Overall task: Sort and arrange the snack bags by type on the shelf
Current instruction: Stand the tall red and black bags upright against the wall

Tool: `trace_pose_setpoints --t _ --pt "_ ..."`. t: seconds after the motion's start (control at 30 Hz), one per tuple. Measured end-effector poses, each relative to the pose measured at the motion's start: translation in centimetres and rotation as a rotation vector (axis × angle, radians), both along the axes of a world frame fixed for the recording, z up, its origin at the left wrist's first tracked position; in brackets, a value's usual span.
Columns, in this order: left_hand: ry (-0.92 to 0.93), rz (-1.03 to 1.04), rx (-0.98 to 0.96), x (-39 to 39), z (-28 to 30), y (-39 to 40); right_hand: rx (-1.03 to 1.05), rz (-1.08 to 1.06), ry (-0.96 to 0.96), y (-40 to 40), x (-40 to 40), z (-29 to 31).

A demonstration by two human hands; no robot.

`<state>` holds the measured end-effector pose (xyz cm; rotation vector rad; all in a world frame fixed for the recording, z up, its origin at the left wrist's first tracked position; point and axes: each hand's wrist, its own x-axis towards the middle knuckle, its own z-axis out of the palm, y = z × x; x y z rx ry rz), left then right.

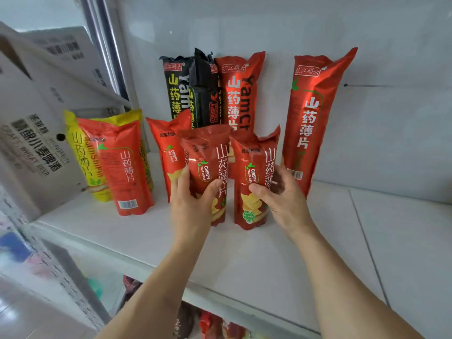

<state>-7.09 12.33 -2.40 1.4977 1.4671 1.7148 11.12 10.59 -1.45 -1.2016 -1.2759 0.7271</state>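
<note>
Several snack bags stand upright on a white shelf (269,260). My left hand (189,206) grips a short red yam-slice bag (208,162) at its lower left side. Beside it, my right hand (281,199) grips a second short red bag (254,172) from the right. A third short red bag (168,152) stands just behind the left one. Further back lean two tall black bags (193,94) and a tall red bag (241,94). Another tall red bag (315,113) leans against the wall at the right. At the left, a red bag (122,167) stands in front of a yellow bag (80,152).
A white cardboard beer carton (31,133) leans in at the far left, close to the yellow bag. The shelf's right half (391,228) is bare. The shelf's front edge (220,299) runs under my forearms, and more red packets (215,324) show on the level below.
</note>
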Motion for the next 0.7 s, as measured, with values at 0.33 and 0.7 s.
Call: trace_pose_setpoints --t 0.33,0.7 --pt "0.117 0.122 0.014 -10.7 -1.4 -0.6 -0.023 0.145 0.103 1.5 -12.9 -1.4" --pt "0.200 0.017 -0.033 -15.9 -1.6 1.6 -0.084 0.088 -0.004 3.5 -18.5 -1.9"
